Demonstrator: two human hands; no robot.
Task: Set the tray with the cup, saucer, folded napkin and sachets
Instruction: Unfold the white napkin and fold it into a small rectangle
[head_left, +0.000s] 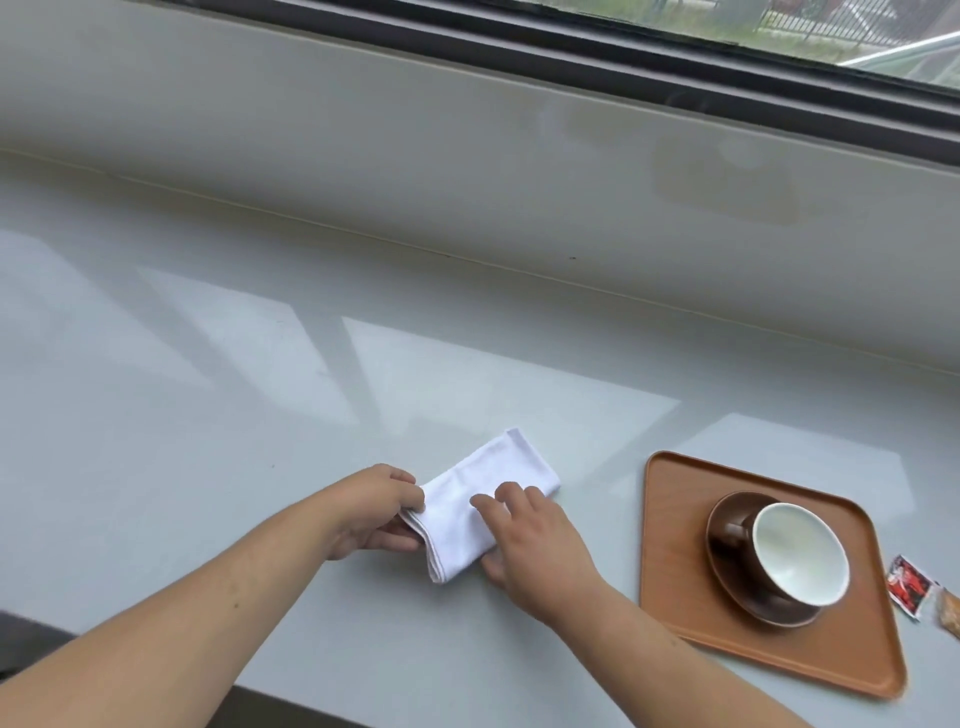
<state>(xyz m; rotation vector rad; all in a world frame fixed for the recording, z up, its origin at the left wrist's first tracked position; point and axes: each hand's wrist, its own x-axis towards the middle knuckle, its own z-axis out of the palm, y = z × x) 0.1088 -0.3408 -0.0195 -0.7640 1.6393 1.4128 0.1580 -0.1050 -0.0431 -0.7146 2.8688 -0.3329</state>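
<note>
A white cloth napkin (483, 493), folded into a long strip, lies on the pale counter. My left hand (371, 512) pinches its near left edge. My right hand (535, 545) rests flat on its right side, fingers spread. To the right stands an orange-brown tray (670, 525). On it sits a brown saucer (727, 566) with a brown cup (802, 553), white inside and empty. A red and white sachet (908, 586) lies on the counter just right of the tray, with a tan sachet (949, 614) cut off by the frame edge beside it.
The glossy pale grey counter (208, 415) runs to a low ledge and a dark window frame (571, 47) at the back. Its front edge crosses the lower left corner.
</note>
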